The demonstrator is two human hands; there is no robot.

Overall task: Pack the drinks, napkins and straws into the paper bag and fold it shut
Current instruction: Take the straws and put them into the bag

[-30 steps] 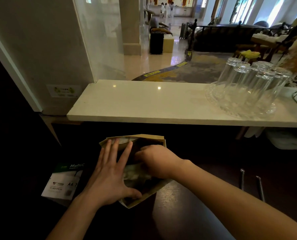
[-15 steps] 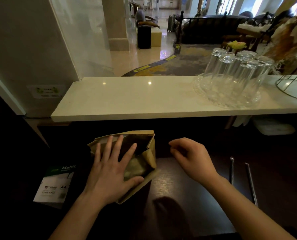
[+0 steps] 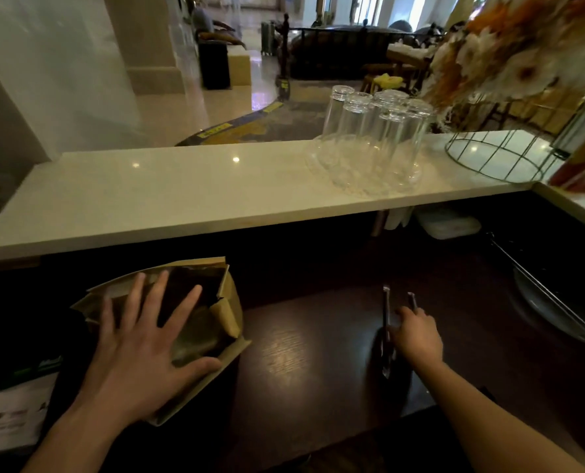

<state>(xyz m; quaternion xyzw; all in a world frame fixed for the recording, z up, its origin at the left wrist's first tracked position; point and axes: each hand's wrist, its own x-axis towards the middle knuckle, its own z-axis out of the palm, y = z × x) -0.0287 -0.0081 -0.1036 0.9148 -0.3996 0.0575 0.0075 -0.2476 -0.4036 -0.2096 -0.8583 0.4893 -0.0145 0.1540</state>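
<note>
The bag [image 3: 231,310] stands open at the desk's [image 3: 304,349] left edge, the left hand [image 3: 137,349] spread flat over its mouth, clamping nothing. The right hand [image 3: 417,336] curls on two thin straws [image 3: 385,322] mid-desk; bare wood lies between the hands.

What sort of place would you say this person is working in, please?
Probably a service counter or bar facing a hotel-style lobby. Upturned glasses stand on a pale counter, with sofas and polished floor beyond. Below, the left hand steadies a paper bag.
</note>
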